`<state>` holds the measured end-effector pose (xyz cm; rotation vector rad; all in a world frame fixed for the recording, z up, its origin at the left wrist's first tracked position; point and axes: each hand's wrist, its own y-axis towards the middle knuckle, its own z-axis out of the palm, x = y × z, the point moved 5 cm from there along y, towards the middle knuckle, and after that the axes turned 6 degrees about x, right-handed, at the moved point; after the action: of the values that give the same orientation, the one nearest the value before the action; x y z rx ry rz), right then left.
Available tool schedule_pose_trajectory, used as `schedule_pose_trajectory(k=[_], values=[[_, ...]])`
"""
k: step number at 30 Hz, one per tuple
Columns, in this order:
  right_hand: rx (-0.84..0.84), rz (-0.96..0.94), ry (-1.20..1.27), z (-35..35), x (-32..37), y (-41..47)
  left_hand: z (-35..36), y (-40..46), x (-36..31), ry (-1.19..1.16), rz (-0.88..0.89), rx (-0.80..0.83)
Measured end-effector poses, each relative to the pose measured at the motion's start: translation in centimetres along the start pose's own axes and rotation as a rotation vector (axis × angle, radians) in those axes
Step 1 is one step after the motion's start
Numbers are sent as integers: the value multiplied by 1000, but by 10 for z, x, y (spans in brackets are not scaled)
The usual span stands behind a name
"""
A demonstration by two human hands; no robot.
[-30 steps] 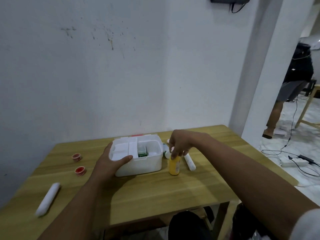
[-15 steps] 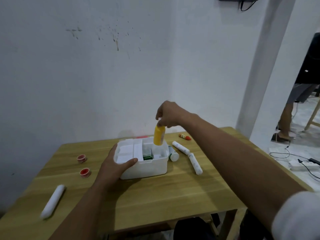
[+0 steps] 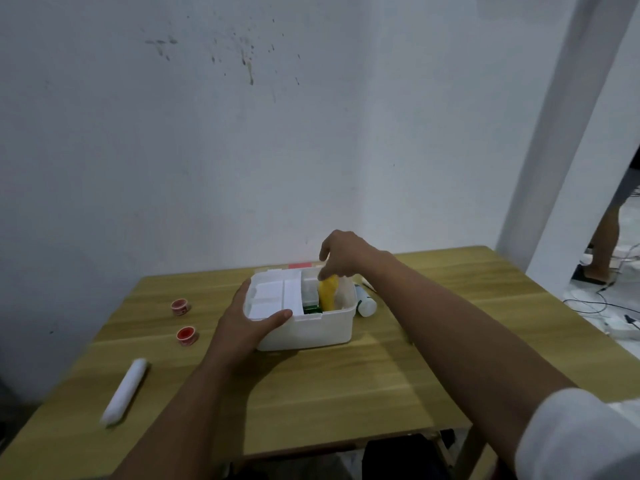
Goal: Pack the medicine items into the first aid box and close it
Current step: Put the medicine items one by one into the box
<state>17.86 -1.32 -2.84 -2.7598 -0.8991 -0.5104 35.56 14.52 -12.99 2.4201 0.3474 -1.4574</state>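
From the head camera: the white first aid box [image 3: 304, 322] sits open on the wooden tabletop [image 3: 346, 386], toward the far middle. The left hand [image 3: 247, 325] clamps its near-left corner, thumb hooked over the rim, fingers wrapped round the side, a firm grip on the box. The right hand [image 3: 343, 252] hangs over the box's right compartment, fingers curled down onto the top of the yellow bottle [image 3: 328, 295], which stands upright inside; whether that grip is pinching the cap or just touching it, I can't tell. A green packet [image 3: 311, 308] shows just left of the bottle, inside the box. Just outside the right wall lies a white bottle [image 3: 365, 303] on its side. Off to the left, two small red tape rolls [image 3: 180, 306] sit apart from the box, and a white tube [image 3: 126, 389] lies near the left edge.
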Motion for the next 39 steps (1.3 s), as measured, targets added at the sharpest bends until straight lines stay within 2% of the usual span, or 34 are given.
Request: schedule_pose_trajectory(k=[4, 8, 15, 22, 28, 33, 36, 39], values=[[-257, 100, 4, -22, -24, 4, -1, -2, -1, -21, 19, -13], [-136, 244, -68, 1, -51, -5, -1, -1, 0, -29, 28, -12], [52, 317, -123, 44, -72, -10, 0, 1, 1, -21, 26, -5], [72, 353, 103, 24, -74, -22, -1, 1, 2, -7, 12, 19], [-47, 289, 231, -32, -64, -36, -1, -2, -3, -14, 21, 17], [-130, 169, 342, -50, -39, -48, -3, -2, -4, -17, 8, 27], [-88, 96, 332, -41, -22, -48, -2, -3, -5, -10, 9, 38], [-73, 36, 200, -25, -12, -45, 0, -2, -7, -11, 7, 35]])
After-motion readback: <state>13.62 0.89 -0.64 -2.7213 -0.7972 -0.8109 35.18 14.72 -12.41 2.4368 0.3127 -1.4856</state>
